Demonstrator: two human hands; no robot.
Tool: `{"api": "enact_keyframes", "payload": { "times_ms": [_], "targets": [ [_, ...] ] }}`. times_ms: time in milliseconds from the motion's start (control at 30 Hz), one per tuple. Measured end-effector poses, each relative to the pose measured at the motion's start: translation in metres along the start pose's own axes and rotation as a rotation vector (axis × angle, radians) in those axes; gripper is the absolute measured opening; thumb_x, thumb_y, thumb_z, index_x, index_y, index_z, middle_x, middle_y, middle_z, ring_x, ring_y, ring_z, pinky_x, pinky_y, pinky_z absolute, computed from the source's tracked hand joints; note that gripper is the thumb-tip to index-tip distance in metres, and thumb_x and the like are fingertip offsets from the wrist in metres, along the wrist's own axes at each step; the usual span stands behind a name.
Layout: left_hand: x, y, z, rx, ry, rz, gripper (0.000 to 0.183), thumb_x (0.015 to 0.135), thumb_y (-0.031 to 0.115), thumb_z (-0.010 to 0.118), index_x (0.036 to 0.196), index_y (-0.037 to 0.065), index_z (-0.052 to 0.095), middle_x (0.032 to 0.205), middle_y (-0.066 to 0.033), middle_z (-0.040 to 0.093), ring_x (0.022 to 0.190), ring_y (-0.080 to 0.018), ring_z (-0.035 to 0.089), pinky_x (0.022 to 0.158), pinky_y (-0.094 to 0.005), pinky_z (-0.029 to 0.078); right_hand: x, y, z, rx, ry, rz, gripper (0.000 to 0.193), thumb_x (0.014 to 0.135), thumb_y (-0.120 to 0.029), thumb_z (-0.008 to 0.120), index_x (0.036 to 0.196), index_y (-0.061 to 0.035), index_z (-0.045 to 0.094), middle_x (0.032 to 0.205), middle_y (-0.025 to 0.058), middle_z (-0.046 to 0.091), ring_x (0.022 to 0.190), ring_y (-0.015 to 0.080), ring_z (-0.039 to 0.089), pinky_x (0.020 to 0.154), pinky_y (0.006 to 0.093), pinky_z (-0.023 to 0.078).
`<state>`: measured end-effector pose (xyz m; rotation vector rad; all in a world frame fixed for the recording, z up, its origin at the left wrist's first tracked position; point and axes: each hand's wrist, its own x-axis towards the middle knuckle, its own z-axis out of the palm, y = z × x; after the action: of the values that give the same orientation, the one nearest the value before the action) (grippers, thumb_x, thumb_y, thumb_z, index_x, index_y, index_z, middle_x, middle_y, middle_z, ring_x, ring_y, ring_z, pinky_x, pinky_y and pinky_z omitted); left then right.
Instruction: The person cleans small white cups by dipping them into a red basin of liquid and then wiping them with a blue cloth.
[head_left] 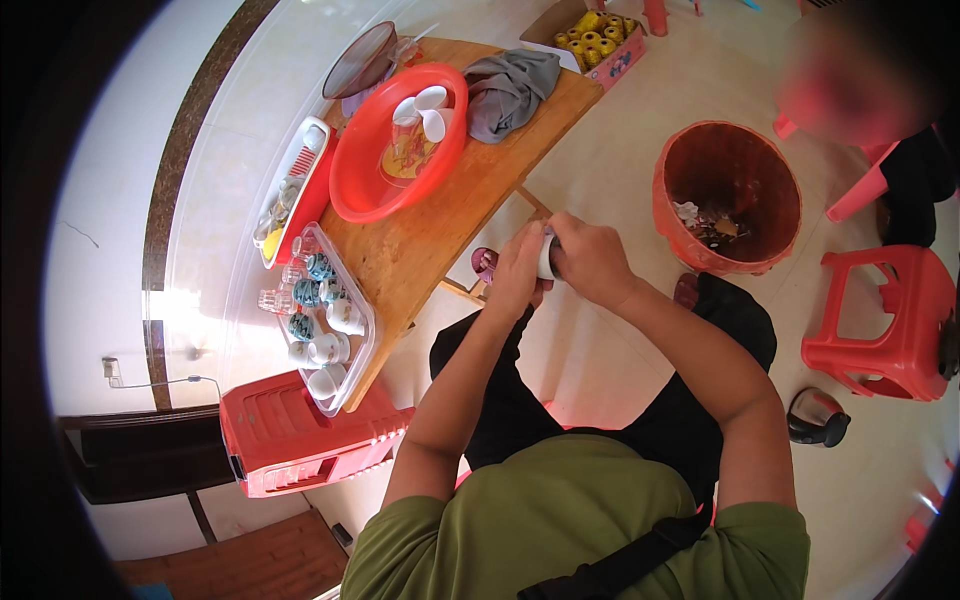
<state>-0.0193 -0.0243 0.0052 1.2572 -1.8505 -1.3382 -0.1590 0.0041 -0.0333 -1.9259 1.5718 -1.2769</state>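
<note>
Grasping a white cup (546, 258), left hand (516, 265) and right hand (594, 262) work; tray cups (328, 348) seem done, basin cups (431, 97) left.

The room is bright. White glare burns out part of the tiled wall (190, 310) at left. Fisheye distortion bows the dark wall strip (179, 150), and black vignetting swallows the corners. The upper right is heavily blurred; the middle looks fairly sharp.
</note>
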Motion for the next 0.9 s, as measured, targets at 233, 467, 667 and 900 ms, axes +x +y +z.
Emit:
{"api": "enact_keyframes", "payload": {
  "times_ms": [233,467,667,900],
  "targets": [
    [-0.004,-0.001,0.013,0.527,0.295,0.488,0.044,0.093,0.036,0.042,0.111,-0.001,0.057,0.064,-0.0113,0.059,0.055,-0.0222,0.058,0.053,-0.0357,0.045,-0.007,-0.005,0.016,0.674,0.042,0.333,0.010,0.082,-0.004,0.051,0.091,-0.0027,0.052,0.077,0.0145,0.058,0.069,0.0247,0.059,0.061,0.0328,0.046],
    [-0.001,-0.014,0.006,0.366,0.200,0.414,0.034,0.090,0.029,0.048,0.105,0.000,0.058,0.067,-0.0191,0.060,0.055,-0.0291,0.059,0.051,-0.0357,0.044,-0.004,-0.003,0.009,0.331,-0.059,0.234,0.007,0.083,-0.004,0.051,0.090,-0.0029,0.052,0.079,0.0138,0.057,0.067,0.0217,0.057,0.060,0.0319,0.046],
    [-0.007,0.001,0.008,0.191,0.177,0.150,0.038,0.094,0.032,0.039,0.105,0.002,0.059,0.054,-0.0144,0.053,0.047,-0.0269,0.054,0.049,-0.0360,0.041,-0.006,-0.004,0.013,0.327,0.096,0.050,0.007,0.084,-0.004,0.054,0.089,-0.0038,0.050,0.074,0.0062,0.053,0.067,0.0116,0.051,0.059,0.0286,0.044],
    [-0.011,-0.009,0.006,0.552,0.264,0.434,0.046,0.095,0.035,0.038,0.120,-0.001,0.052,0.062,-0.0105,0.055,0.048,-0.0173,0.054,0.047,-0.0342,0.043,-0.006,-0.006,0.018,0.828,-0.128,0.364,0.009,0.082,-0.006,0.055,0.090,-0.0034,0.051,0.077,0.0095,0.058,0.066,0.0198,0.058,0.058,0.0324,0.045]
  ]
}}
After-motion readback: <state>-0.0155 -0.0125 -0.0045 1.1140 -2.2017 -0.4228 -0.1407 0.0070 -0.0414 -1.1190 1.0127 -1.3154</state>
